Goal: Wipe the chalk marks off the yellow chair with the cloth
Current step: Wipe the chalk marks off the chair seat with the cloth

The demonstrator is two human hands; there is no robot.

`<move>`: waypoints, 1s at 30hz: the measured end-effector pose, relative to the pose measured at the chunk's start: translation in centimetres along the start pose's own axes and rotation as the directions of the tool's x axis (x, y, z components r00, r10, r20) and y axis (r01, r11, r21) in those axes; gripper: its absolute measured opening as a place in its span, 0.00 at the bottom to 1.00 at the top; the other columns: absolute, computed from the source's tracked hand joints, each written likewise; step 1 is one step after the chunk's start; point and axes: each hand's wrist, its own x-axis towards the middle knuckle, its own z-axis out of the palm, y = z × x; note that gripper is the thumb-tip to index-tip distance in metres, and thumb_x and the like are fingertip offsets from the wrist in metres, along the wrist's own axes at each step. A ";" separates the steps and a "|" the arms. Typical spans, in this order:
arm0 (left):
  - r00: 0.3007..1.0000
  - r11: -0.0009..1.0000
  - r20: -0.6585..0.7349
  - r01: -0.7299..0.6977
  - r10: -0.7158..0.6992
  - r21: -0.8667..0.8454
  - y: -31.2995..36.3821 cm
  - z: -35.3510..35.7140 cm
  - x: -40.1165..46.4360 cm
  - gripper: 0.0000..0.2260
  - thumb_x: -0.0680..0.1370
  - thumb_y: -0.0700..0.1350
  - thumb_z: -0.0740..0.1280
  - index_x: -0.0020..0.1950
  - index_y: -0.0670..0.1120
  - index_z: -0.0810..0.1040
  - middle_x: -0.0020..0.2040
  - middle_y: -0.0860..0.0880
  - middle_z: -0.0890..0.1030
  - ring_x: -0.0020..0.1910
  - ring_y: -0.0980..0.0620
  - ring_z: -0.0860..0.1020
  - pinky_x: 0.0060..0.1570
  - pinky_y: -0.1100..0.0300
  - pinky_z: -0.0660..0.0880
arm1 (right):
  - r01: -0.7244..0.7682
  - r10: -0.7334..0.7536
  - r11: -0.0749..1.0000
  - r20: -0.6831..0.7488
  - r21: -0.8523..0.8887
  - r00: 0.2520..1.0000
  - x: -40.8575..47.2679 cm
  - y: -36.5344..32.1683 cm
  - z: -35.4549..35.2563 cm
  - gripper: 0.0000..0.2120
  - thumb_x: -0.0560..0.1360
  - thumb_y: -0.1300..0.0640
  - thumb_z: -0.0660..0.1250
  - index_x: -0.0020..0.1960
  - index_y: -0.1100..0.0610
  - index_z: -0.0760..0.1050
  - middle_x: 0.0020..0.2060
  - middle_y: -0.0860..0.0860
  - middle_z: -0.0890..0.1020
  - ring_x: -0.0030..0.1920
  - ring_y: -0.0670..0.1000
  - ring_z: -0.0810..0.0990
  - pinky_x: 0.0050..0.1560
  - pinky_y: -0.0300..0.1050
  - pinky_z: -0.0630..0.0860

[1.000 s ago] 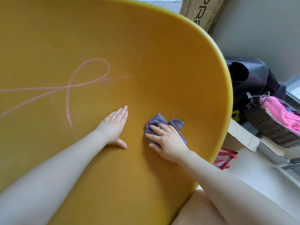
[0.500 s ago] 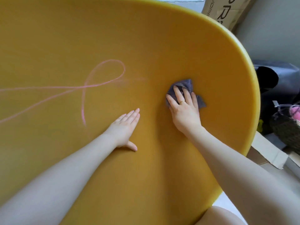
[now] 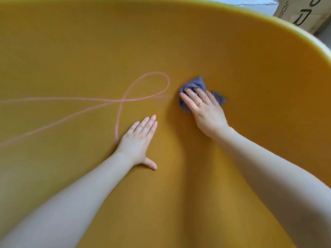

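The yellow chair (image 3: 232,56) fills almost the whole view as a broad curved surface. Pink chalk marks (image 3: 148,86) form a loop with long lines trailing off to the left edge. My right hand (image 3: 204,110) presses a crumpled purple-grey cloth (image 3: 195,85) flat against the chair, just right of the loop's faint right end. A ring shows on one finger. My left hand (image 3: 139,138) lies flat and open on the chair, fingers together, thumb out, beside the lower end of the chalk line.
A brown cardboard box (image 3: 304,13) with black lettering stands beyond the chair's rim at the top right. A strip of pale floor (image 3: 250,1) shows behind the rim.
My right hand has slid the cloth up and to the left, toward the chalk loop. The view has shifted so the basket and bag at the right are out of sight. My left hand has stayed flat.
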 end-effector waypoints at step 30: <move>0.894 0.902 -0.281 0.402 -0.349 0.156 -6.5 -5.4 3.1 0.61 0.62 0.65 0.72 0.73 0.37 0.33 0.75 0.39 0.35 0.75 0.42 0.39 0.73 0.53 0.40 | -0.060 0.079 0.984 -0.111 0.167 0.991 2.9 -6.8 2.7 0.26 0.71 0.61 0.51 0.68 0.55 0.68 0.67 0.54 0.71 0.65 0.60 0.71 0.68 0.50 0.54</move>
